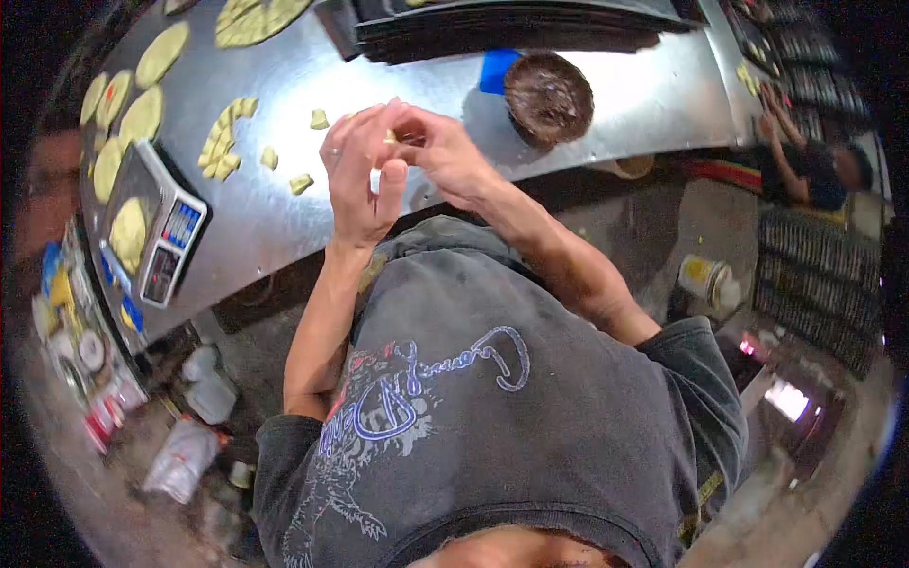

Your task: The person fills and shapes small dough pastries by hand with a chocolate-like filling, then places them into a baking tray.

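Note:
Both my hands meet above the steel table near its front edge. My left hand (360, 175) has its thumb standing apart and its fingers stretched toward the other hand, slightly blurred. Curled fingers of my right hand (445, 156) close on a small piece of dough (390, 137), partly hidden between the hands. Left of them lie loose dough pieces (300, 184) and a curved row of cut dough (225, 137). A dough lump (129, 232) sits on the digital scale (172, 232).
Flat dough rounds (142, 115) lie at the table's (284, 222) left. A dark round bowl (549, 99) stands right of my hands, beside a blue item (495, 72). Stacked dark trays (511, 33) are at the back. Another person (819, 170) works at far right. A bucket (708, 281) stands on the floor.

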Tool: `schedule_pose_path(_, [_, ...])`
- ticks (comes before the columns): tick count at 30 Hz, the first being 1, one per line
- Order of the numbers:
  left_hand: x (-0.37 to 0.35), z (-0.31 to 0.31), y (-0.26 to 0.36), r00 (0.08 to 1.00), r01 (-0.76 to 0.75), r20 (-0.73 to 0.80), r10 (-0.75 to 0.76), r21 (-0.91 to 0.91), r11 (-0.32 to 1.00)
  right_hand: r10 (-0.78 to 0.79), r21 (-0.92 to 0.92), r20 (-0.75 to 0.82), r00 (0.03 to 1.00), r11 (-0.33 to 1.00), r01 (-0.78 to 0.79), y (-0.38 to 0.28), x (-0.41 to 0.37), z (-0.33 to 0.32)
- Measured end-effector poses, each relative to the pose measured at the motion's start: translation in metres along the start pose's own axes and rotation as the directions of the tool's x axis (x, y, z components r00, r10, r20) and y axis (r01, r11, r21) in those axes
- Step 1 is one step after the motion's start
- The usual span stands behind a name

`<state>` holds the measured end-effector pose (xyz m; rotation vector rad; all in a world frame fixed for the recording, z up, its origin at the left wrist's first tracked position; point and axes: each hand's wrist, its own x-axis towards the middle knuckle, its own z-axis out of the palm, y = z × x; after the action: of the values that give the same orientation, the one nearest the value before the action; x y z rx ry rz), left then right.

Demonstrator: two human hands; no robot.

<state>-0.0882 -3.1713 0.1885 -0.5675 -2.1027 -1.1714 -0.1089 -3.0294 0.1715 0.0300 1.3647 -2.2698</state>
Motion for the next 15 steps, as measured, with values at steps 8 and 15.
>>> schedule_pose_path(8, [0.013,0.076,0.014,0.985,-0.171,-0.083,0.150,-0.421,0.891,0.119,0.485,0.067,0.991,0.864,-0.137,-0.028,-0.054,-0.026])
schedule_pose_path(15, [-0.037,0.157,0.027,0.897,0.271,0.435,-0.075,-0.408,0.872,-0.009,0.010,0.068,0.998,1.000,0.008,-0.060,-0.070,-0.158])
